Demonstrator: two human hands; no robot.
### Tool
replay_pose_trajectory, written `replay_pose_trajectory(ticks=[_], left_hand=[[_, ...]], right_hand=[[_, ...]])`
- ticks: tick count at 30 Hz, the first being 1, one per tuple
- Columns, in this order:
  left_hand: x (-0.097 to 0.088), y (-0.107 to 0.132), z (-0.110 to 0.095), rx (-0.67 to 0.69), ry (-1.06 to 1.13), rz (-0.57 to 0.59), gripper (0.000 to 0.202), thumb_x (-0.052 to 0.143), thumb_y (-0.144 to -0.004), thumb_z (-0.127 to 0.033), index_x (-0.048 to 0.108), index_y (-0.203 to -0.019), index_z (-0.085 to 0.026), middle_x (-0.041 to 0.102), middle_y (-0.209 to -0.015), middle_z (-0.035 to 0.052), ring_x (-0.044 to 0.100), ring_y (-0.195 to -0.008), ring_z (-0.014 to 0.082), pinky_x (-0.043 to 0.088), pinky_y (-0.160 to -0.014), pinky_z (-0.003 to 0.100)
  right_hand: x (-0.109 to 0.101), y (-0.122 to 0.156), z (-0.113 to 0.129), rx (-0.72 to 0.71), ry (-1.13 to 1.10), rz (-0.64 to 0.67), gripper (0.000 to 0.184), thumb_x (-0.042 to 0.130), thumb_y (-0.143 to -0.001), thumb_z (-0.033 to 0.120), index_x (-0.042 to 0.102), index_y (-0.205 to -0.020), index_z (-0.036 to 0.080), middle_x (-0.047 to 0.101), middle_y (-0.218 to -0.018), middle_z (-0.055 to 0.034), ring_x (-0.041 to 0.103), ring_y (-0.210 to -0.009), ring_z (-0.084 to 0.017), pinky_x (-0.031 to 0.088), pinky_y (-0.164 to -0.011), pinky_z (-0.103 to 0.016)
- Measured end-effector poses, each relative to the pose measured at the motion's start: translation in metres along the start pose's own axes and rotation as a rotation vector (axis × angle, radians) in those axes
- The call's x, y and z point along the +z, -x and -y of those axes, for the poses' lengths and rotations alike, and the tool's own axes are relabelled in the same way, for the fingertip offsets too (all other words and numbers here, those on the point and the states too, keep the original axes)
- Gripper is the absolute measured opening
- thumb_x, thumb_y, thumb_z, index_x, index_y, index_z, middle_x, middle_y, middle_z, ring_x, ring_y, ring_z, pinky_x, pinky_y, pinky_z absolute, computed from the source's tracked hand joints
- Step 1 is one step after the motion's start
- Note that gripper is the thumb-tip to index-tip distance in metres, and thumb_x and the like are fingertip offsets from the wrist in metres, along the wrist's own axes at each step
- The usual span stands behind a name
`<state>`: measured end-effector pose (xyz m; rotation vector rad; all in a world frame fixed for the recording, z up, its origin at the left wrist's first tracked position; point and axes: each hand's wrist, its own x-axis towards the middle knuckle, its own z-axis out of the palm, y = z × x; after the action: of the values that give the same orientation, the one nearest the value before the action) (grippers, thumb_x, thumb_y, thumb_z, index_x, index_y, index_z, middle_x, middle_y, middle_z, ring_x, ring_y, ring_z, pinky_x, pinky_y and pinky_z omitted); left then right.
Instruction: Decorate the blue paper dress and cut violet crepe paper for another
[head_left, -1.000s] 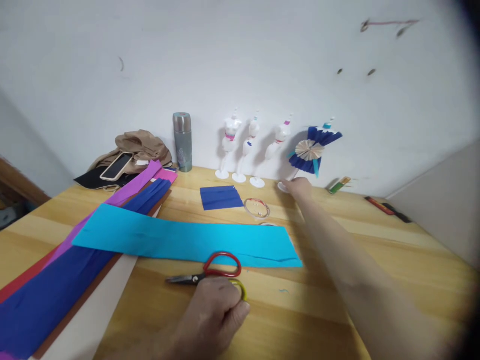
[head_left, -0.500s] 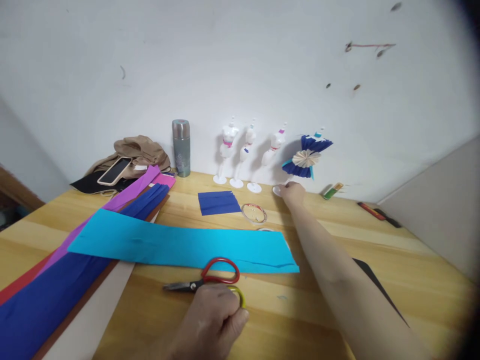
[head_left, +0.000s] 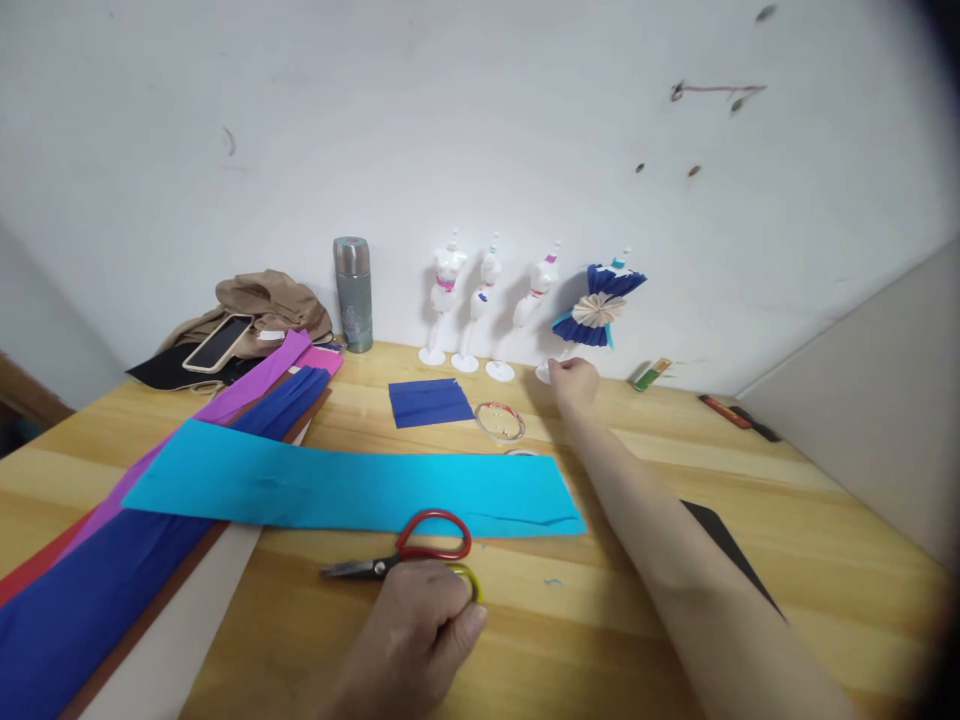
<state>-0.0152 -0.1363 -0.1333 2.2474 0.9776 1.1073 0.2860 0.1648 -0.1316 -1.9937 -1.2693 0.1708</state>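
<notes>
My right hand [head_left: 575, 382] reaches far across the table, its fingers closed at the round white base of a small mannequin [head_left: 598, 309]. That mannequin wears a dark blue pleated paper dress with a cream rosette and teal bits. My left hand [head_left: 424, 625] is a loose fist at the front, against the scissors [head_left: 386, 563], which have one red and one yellow handle. It covers part of the yellow handle; its fingertips are hidden. Beyond the scissors stretches a long teal crepe paper strip [head_left: 352, 490], with a dark blue paper piece [head_left: 430, 402] further back.
Other white mannequins [head_left: 445, 290] stand along the wall, left of the dressed one. A thermos [head_left: 353, 295], a phone [head_left: 217, 342] and brown cloth [head_left: 274, 300] are back left. Coloured paper strips [head_left: 142, 560] cross the left side. A clear ring [head_left: 500, 422] lies mid-table; a utility knife [head_left: 724, 411] lies right.
The whole view has shifted slightly, so things appear a little further left. My right hand stays at the dressed mannequin's base, and my left fist stays by the scissors.
</notes>
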Motion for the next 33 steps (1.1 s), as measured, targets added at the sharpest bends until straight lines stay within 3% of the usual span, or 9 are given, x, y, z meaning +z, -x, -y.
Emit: replay_pose_trajectory(ticks=[5,8,11,14,18,23,26,29,33], left_hand=[[-0.002,-0.001,-0.002,-0.002,0.003,0.013,0.039,0.047,-0.096,-0.019,0.021,-0.066,-0.021,0.037,-0.056,-0.004,0.037,-0.054,0.0109,0.023,-0.053,0.027],[-0.003,-0.001,-0.004,-0.01,0.016,0.014,0.039,0.046,-0.095,-0.018,0.021,-0.066,-0.021,0.036,-0.056,-0.004,0.036,-0.054,0.0109,0.022,-0.053,0.027],[-0.004,-0.002,-0.003,-0.007,0.051,0.016,0.038,0.046,-0.095,-0.018,0.022,-0.066,-0.021,0.035,-0.057,-0.0039,0.037,-0.055,0.0108,0.023,-0.053,0.027],[-0.004,-0.003,-0.003,0.018,0.102,0.007,0.039,0.048,-0.095,-0.019,0.021,-0.065,-0.021,0.033,-0.057,-0.0045,0.035,-0.054,0.0102,0.023,-0.053,0.028],[-0.005,-0.003,-0.003,0.008,0.122,0.0,0.04,0.047,-0.095,-0.02,0.022,-0.063,-0.021,0.03,-0.055,-0.005,0.033,-0.053,0.0098,0.021,-0.053,0.029],[-0.01,-0.004,0.0,-0.034,0.07,0.016,0.043,0.042,-0.098,-0.029,0.022,-0.061,-0.021,0.029,-0.053,-0.0045,0.032,-0.052,0.0105,0.024,-0.056,0.029],[-0.02,-0.01,0.007,-0.054,-0.132,0.01,0.043,0.038,-0.1,-0.033,0.029,-0.06,-0.021,0.038,-0.055,-0.0024,0.038,-0.056,0.0121,0.027,-0.059,0.029],[-0.037,-0.018,0.018,-0.196,-0.443,-0.03,0.042,0.04,-0.102,-0.033,0.039,-0.062,-0.02,0.052,-0.064,0.0021,0.048,-0.066,0.0149,0.029,-0.064,0.029],[-0.055,-0.025,0.03,-0.353,-0.671,-0.007,0.037,0.04,-0.103,-0.03,0.053,-0.07,-0.019,0.065,-0.078,0.0068,0.056,-0.077,0.0177,0.034,-0.07,0.029]], right_hand=[[0.025,0.006,0.04,-0.113,-0.149,0.155,0.028,0.072,-0.088,0.037,0.072,-0.105,0.015,0.075,-0.09,-0.0047,0.07,-0.081,-0.018,0.055,-0.076,-0.03],[0.032,0.005,0.062,-0.138,-0.18,0.233,0.024,0.068,-0.094,0.039,0.068,-0.095,0.015,0.069,-0.082,0.0001,0.064,-0.068,-0.012,0.054,-0.067,-0.029],[0.022,0.008,0.078,-0.177,-0.212,0.23,0.029,0.065,-0.095,0.033,0.059,-0.071,0.017,0.06,-0.066,0.0026,0.057,-0.063,-0.013,0.049,-0.065,-0.029],[-0.005,0.022,0.086,-0.245,-0.272,0.181,0.033,0.061,-0.09,0.029,0.049,-0.059,0.022,0.053,-0.059,0.0012,0.053,-0.067,-0.017,0.042,-0.068,-0.031],[-0.048,0.085,0.077,-0.332,-0.383,0.301,0.026,0.062,-0.084,0.044,0.06,-0.07,0.022,0.053,-0.059,0.0007,0.049,-0.062,-0.017,0.038,-0.061,-0.03],[-0.088,0.213,0.041,-0.326,-0.576,0.758,0.043,0.065,-0.079,0.064,0.06,-0.072,0.022,0.047,-0.057,0.0038,0.038,-0.051,-0.012,0.032,-0.049,-0.027],[-0.101,0.267,0.025,-0.266,-0.642,0.779,0.047,0.068,-0.078,0.066,0.057,-0.068,0.022,0.043,-0.054,0.0054,0.035,-0.05,-0.011,0.029,-0.047,-0.026],[-0.106,0.289,0.019,-0.233,-0.697,0.743,0.049,0.066,-0.079,0.068,0.055,-0.069,0.022,0.041,-0.054,0.0062,0.032,-0.049,-0.01,0.026,-0.046,-0.026],[-0.101,0.291,0.018,-0.203,-0.754,0.731,0.051,0.066,-0.078,0.071,0.049,-0.067,0.024,0.034,-0.05,0.0088,0.027,-0.045,-0.009,0.023,-0.043,-0.025]])
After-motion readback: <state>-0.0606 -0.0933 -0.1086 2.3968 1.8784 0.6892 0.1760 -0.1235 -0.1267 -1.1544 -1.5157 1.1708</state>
